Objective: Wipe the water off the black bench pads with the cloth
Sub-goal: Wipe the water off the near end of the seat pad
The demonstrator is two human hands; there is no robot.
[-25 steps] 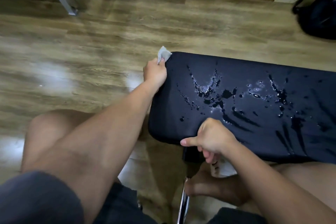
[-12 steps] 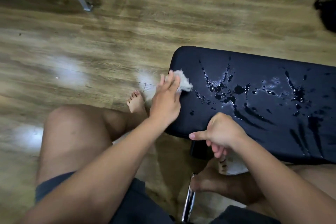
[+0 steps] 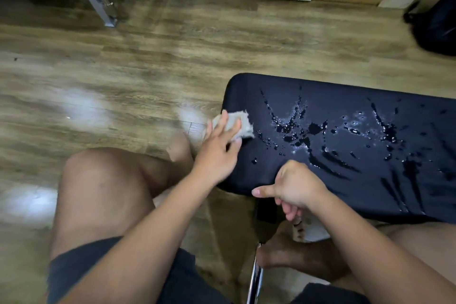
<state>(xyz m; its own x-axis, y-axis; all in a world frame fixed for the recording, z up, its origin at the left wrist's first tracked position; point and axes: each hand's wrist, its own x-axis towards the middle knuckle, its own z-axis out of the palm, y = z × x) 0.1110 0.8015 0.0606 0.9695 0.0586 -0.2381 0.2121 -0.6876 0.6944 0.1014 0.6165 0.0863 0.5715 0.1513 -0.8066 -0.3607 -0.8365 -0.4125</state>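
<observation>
**Cloth on the pad's left end**

Left hand (image 3: 217, 155) presses grey cloth (image 3: 243, 128) flat on the left end of the black counter pad (image 3: 333, 96), fingers straight, slightly spread. Water (image 3: 296, 131) beads just right of it. Right hand (image 3: 293, 185) at near edge: fingers curled, thumb out.

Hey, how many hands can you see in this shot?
2. The left hand presses the cloth on the bench pad, left end; the right hand sits at its near edge.

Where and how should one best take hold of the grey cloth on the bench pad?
Come from above at the left end of the bench pad, palm down on the middle of the cloth, as the left hand does. It lies flat there, so no raised edge offers a pinch.
</observation>
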